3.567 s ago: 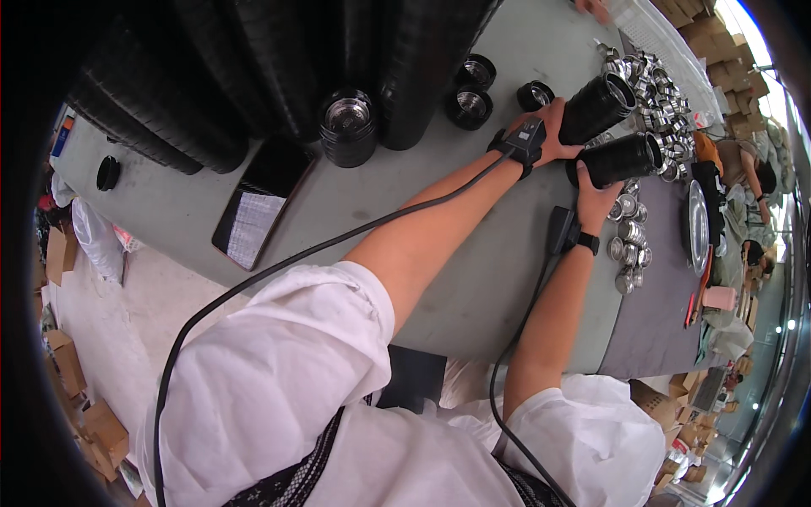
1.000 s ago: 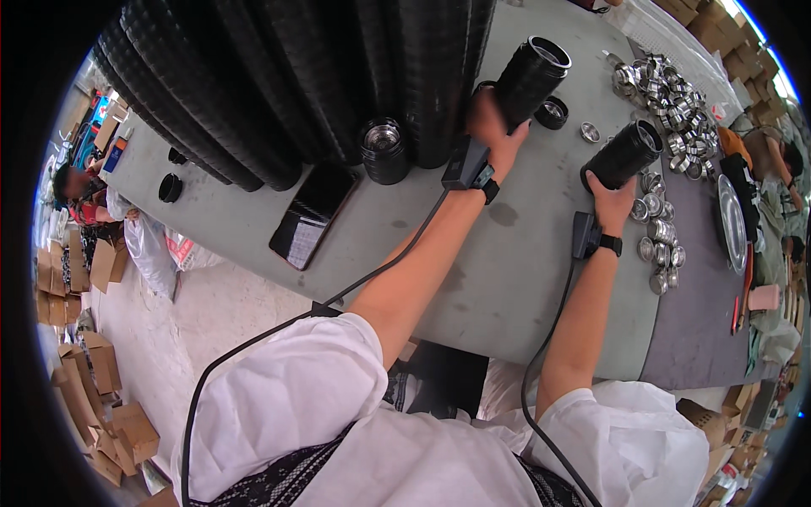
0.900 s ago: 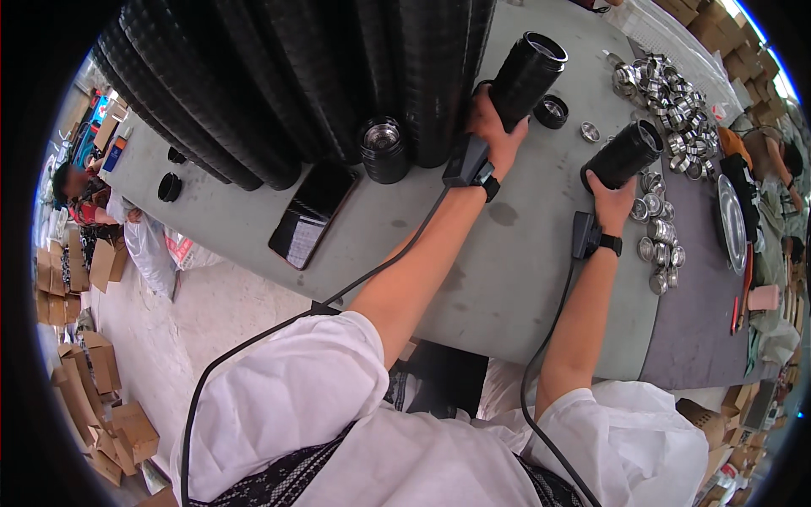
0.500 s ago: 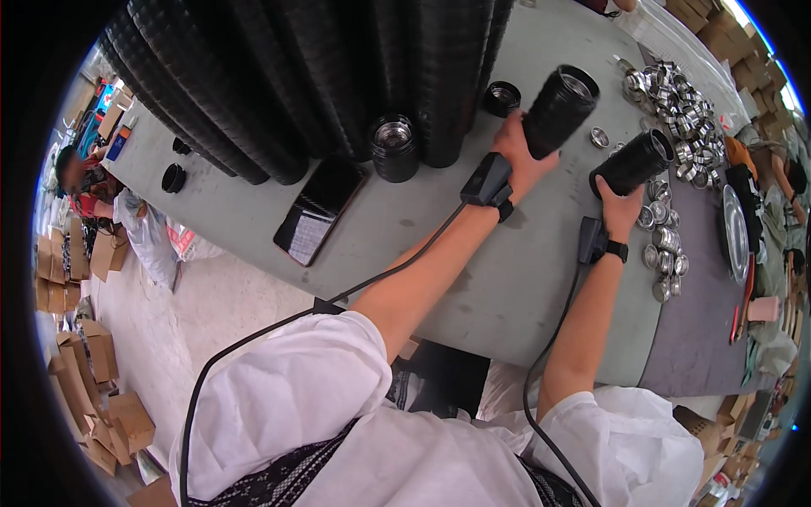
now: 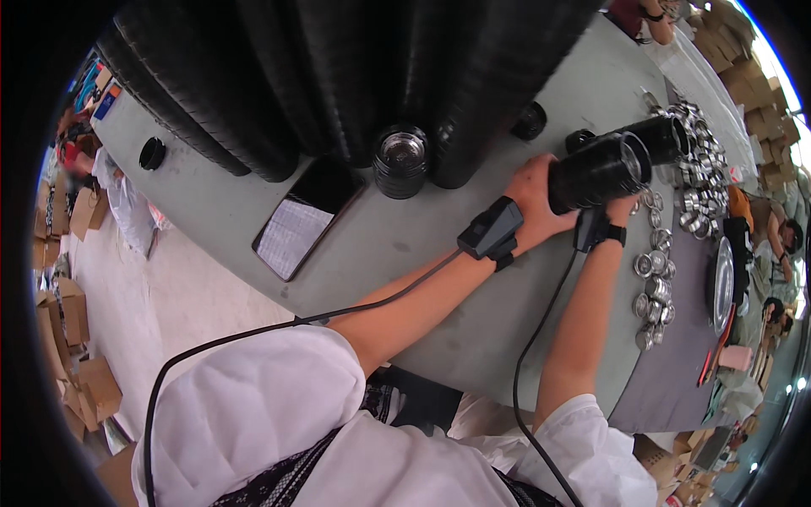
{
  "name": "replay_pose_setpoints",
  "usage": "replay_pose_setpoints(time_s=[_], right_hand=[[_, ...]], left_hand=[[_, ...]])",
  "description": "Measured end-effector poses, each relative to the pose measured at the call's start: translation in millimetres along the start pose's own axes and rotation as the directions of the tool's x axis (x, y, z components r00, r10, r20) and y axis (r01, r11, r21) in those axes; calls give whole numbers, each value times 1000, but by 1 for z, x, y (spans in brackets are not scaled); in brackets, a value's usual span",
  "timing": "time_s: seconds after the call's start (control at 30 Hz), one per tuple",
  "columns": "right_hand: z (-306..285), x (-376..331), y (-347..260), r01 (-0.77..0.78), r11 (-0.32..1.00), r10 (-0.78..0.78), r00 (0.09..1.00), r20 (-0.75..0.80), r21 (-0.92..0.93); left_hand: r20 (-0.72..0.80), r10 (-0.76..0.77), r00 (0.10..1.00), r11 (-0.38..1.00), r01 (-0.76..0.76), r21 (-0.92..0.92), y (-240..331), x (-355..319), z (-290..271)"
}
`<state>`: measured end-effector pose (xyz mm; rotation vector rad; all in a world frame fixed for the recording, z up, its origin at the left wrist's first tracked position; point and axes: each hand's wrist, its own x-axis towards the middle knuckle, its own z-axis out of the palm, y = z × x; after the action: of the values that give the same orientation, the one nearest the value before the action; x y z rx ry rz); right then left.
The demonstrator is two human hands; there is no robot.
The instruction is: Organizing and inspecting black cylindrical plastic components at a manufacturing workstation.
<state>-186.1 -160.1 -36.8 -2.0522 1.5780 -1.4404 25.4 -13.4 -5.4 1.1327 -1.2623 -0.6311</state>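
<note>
My left hand (image 5: 534, 203) grips a short stack of black round trays (image 5: 598, 171), held on its side with the open end facing right. A second, thinner black stack (image 5: 659, 138) lies just behind it, and my right hand (image 5: 615, 208) holds its lower end, mostly hidden by the first stack. Each wrist carries a black device with a cable. Small shiny metal cups (image 5: 657, 283) lie scattered on the grey table (image 5: 422, 245) to the right of my hands.
Tall rows of stacked black trays (image 5: 338, 76) lie along the far side. A short black stack with a metal cup on top (image 5: 401, 160) stands before them, beside a dark tablet-like device (image 5: 306, 221). Loose black lids (image 5: 152, 153) lie about. Cardboard boxes (image 5: 72, 313) line the floor at left.
My left hand has swung its black stack down and to the right, bringing it beside the stack in my right hand. The two stacks now overlap.
</note>
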Motion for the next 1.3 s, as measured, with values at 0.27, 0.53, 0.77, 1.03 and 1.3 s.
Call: replay_pose_setpoints(time_s=[0.27, 0.53, 0.77, 1.03, 1.3], right_hand=[[28, 0, -56, 280, 785, 163, 767, 620, -552], [26, 6, 47, -136, 925, -108, 800, 590, 354], [19, -26, 42, 106, 993, -118, 939, 323, 55], [-17, -87, -81, -170, 983, 167, 985, 39, 76], [-60, -177, -164, -328, 942, 320, 941, 107, 68]], left_hand=[[-44, -51, 998, 991, 56, 120, -10, 3, 3], [101, -123, 987, 991, 128, -42, 4, 9, 0], [98, -10, 995, 996, 19, -91, 0, 0, -4], [161, -27, 987, 1000, 28, -3, 15, -28, -37], [77, 35, 996, 996, -41, 79, 19, -82, -95]])
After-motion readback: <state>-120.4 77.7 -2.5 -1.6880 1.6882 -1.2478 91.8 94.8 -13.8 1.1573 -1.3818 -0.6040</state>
